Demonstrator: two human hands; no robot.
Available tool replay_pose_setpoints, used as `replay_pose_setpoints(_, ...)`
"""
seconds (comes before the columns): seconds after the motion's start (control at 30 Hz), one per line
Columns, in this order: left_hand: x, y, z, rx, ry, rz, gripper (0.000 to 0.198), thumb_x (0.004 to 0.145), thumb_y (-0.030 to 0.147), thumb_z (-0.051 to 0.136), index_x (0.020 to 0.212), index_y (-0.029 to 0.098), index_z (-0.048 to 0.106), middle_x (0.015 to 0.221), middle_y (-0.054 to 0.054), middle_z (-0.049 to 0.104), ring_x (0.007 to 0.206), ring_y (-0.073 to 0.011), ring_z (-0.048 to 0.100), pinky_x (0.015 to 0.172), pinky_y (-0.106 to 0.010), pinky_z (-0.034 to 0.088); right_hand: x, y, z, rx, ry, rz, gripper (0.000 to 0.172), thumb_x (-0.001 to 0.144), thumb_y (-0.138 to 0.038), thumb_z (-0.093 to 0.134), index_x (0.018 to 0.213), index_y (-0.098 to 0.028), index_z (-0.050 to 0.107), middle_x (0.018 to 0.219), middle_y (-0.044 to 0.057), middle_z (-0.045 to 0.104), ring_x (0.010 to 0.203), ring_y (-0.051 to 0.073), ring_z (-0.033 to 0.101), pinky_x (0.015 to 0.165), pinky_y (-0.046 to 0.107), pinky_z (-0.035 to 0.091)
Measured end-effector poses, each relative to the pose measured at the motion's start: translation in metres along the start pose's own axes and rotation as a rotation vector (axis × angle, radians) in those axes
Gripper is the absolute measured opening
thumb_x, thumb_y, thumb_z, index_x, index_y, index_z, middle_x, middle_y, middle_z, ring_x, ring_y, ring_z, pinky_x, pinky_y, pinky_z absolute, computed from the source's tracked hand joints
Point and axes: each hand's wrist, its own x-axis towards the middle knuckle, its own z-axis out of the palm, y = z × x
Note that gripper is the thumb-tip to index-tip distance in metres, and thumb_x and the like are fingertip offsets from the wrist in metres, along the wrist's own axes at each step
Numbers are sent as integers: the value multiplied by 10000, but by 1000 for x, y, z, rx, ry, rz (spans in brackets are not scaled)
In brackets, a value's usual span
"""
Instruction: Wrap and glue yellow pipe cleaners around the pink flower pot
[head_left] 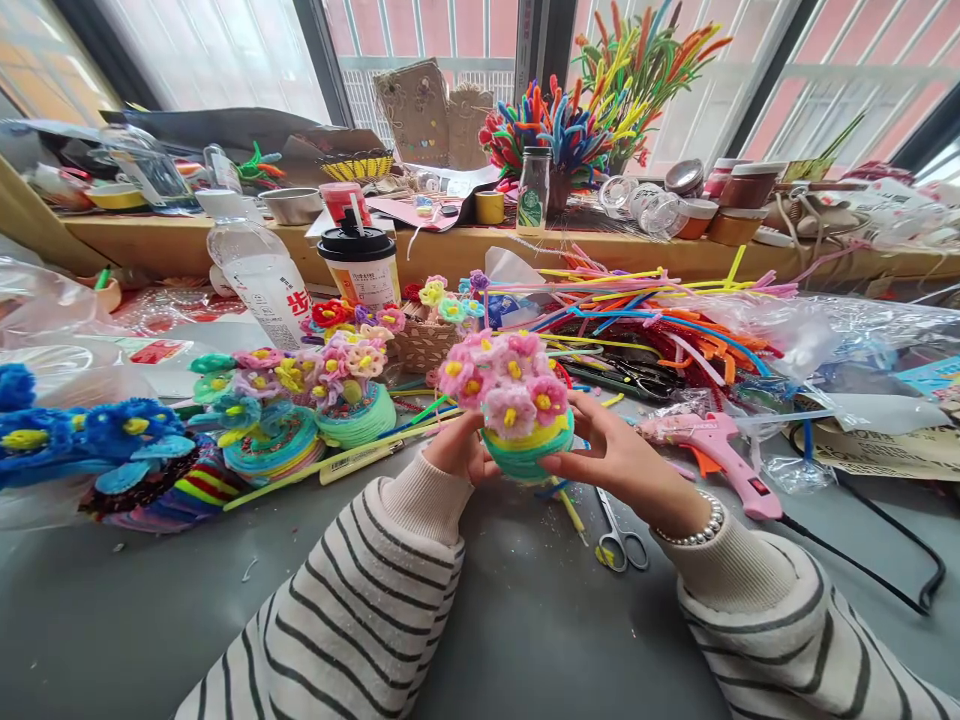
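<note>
Between my hands is a small pot of pipe-cleaner flowers [517, 400], with pink blooms, yellow centres and a teal and yellow wrapped base. My left hand [457, 445] grips its left side, the fingers partly hidden behind it. From the right, my right hand [611, 455] holds the base with thumb in front and fingers along the side. Scissors [619, 540] lie on the table just below my right hand. A pink glue gun [716, 455] rests farther right.
Other pipe-cleaner flower pots [356, 405] and blue flowers [112, 435] stand at left. Behind are a bottle [255, 270], a lidded cup [364, 270] and loose pipe cleaners [660, 320]. The glue gun's black cord [862, 560] loops across the right side. Jars [739, 195] line the sill.
</note>
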Motion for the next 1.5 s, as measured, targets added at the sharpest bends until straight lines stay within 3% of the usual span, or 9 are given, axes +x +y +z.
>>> replay_pose_setpoints(0.13,5,4,-3,15,-31,-115,313,615,207,593,918,131,567,862,-64,644,664,-182,623,530,-250,512,0,-2,4,13,71,21,561,603,-306,644,1107,-242,405,1086,45,525,1025,175,465,861,328,386)
replay_pose_setpoints(0.3,10,0,-7,98,-60,-105,423,577,239,617,982,147,535,949,-76,618,619,-171,617,487,-237,502,0,-11,-2,313,-30,244,392,682,-334,552,1054,-247,462,1090,47,530,965,194,510,749,345,449)
replay_pose_setpoints(0.47,13,-3,-10,197,-115,-104,501,552,307,644,1019,167,527,973,-78,611,729,-205,617,538,-249,510,0,-8,-7,532,-99,290,310,728,-290,487,1033,-239,507,1102,41,532,915,183,537,705,324,469)
replay_pose_setpoints(0.87,17,-4,-9,226,-95,-131,465,513,296,667,951,185,559,965,-41,611,764,-217,609,549,-259,506,1,-5,-9,560,-115,325,263,738,-281,479,987,-233,547,1094,22,535,934,172,516,673,298,476)
replay_pose_setpoints(1.07,8,1,5,266,86,-169,515,535,296,655,1018,174,528,918,-53,626,832,-221,589,539,-237,499,-1,-4,-9,567,-138,327,256,752,-280,468,991,-225,543,1086,28,542,907,167,529,682,302,474)
replay_pose_setpoints(1.33,10,2,4,249,71,-175,393,614,270,596,985,153,544,840,-45,642,636,-162,615,491,-222,493,-1,-5,-9,607,-110,333,230,752,-283,448,952,-225,544,1110,28,526,957,186,510,747,363,458)
replay_pose_setpoints(1.5,12,-1,0,275,23,-128,398,640,273,566,1018,154,528,890,-55,636,653,-173,624,526,-242,505,0,-4,-6,568,-83,358,227,736,-295,489,941,-218,550,1100,28,540,936,175,526,746,348,468)
